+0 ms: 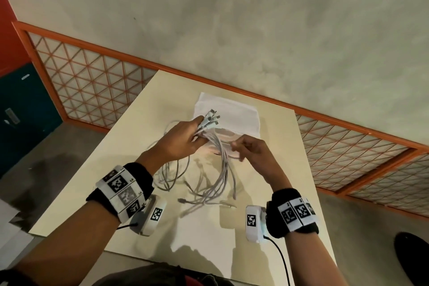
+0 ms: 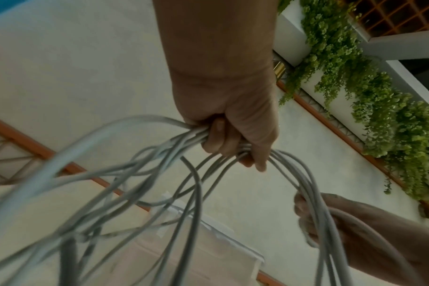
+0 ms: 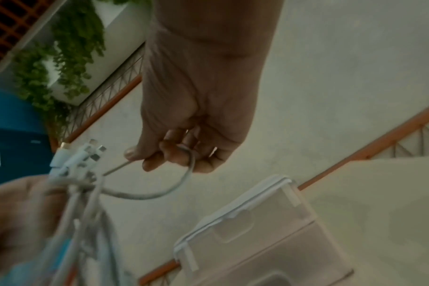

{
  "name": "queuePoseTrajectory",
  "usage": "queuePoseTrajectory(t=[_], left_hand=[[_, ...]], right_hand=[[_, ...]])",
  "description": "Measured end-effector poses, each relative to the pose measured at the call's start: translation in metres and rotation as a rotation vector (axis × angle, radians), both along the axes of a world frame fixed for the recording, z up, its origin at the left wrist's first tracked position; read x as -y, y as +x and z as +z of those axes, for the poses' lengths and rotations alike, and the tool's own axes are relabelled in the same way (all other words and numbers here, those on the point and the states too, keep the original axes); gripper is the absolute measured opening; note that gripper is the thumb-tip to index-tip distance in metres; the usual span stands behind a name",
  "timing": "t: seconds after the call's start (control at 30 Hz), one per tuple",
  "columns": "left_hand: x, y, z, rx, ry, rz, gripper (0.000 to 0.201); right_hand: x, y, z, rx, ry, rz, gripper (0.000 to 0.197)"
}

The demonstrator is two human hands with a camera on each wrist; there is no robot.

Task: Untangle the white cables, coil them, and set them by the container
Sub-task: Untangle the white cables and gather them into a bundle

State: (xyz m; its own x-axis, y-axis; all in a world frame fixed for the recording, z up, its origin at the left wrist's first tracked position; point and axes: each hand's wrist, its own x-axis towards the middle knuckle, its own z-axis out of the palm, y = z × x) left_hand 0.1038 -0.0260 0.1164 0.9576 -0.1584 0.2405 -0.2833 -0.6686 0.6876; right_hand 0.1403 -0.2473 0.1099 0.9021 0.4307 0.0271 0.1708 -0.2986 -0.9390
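Your left hand [image 1: 183,139] grips the cables [image 1: 216,169] in a bunch just below their plugs [image 1: 210,118], lifted above the table [image 1: 209,234], the fingers [image 2: 223,139] clenched round the strands. Your right hand [image 1: 257,153] pinches a single strand beside the bunch, its fingers [image 3: 169,154] curled round a loop that runs back to the left fist (the wrist view shows this best). Below the hands the cables hang in loose, crossing loops, and several free ends [image 1: 183,201] trail on the table. The container [image 1: 232,111], a white-lidded box, stands just behind the hands, at the far side of the table by the orange-framed lattice [image 1: 92,90].

The step in hand looks like untangling: plug ends gathered in one fist, one strand being drawn out of the rest. No coil has been made, and nothing is yet set by the container, so the task seems at an early stage.

The next move probably calls for you to run the right hand down the pinched strand until it comes free of the crossings, with the left grip firm enough that the plugs do not slip. Pull gently; a hard tug could tighten the lower loops into a knot. The lower strands are blurred in both wrist views, so where they cross cannot be told.
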Motion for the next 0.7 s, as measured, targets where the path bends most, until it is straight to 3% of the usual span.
queuePoseTrajectory(t=[0.1, 0.3, 0.47, 0.6, 0.7], left_hand=[[-0.006, -0.001, -0.004, -0.058, 0.062, -0.046, 0.035], [-0.008, -0.001, -0.007, -0.093, 0.054, -0.046, 0.043], [-0.02, 0.002, -0.005, -0.044, 0.047, 0.036, 0.044], [-0.021, 0.002, 0.001, 0.044, 0.065, 0.078, 0.043], [-0.022, 0.003, 0.005, 0.052, 0.057, 0.087, 0.041]], right_hand=[[0.011, 0.002, 0.001, 0.035, -0.034, -0.055, 0.021], [0.03, 0.006, 0.0, 0.035, -0.171, -0.12, 0.052], [0.045, 0.006, -0.011, -0.021, -0.087, -0.055, 0.03], [0.052, 0.011, -0.03, 0.092, -0.261, -0.085, 0.016], [0.056, 0.012, -0.041, 0.154, -0.402, -0.122, 0.024]])
